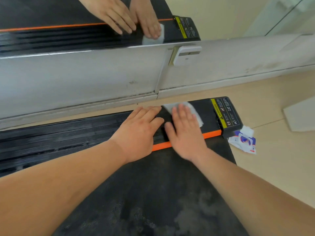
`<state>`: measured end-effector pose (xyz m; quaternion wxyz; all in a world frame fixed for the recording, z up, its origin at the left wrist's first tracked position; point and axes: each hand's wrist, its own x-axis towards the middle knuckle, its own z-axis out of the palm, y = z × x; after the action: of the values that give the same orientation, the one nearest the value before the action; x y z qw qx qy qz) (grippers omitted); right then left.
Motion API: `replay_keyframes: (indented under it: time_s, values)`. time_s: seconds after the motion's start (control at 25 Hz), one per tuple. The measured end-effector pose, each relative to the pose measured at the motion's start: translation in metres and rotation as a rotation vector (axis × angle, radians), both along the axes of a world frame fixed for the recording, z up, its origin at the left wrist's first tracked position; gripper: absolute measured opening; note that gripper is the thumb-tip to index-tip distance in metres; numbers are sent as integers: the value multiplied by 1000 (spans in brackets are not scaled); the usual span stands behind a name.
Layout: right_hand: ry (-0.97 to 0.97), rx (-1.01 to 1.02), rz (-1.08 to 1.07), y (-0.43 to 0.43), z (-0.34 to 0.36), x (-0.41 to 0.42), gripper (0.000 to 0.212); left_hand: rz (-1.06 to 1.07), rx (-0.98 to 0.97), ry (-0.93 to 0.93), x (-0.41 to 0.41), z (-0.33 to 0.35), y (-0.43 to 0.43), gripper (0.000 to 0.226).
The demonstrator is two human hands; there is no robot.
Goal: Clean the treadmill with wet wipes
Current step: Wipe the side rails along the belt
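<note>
The right hand (185,132) lies flat with straight fingers on a white wet wipe (196,111), pressing it on the black side rail of the treadmill (153,193), near the warning sticker (225,113). The left hand (139,132) rests flat just beside it — fingers straight, holding nothing. On the floor (272,167), right by the treadmill's end, lies a wipe pack (243,142) — a white sheet (247,130) sticks out of its top.
</note>
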<state>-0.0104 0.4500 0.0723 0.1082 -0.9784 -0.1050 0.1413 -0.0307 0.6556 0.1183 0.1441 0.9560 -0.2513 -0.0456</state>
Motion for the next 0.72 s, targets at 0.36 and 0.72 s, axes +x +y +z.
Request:
replay_keyframes:
  time_s: [0.36, 0.72]
  values:
    - [-74, -62, -139, -41, -9, 6, 79, -34, -52, 65, 17, -6, -69, 63]
    - [-209, -28, -181, -63, -24, 0, 64, 110, -78, 114, 52, -19, -79, 65]
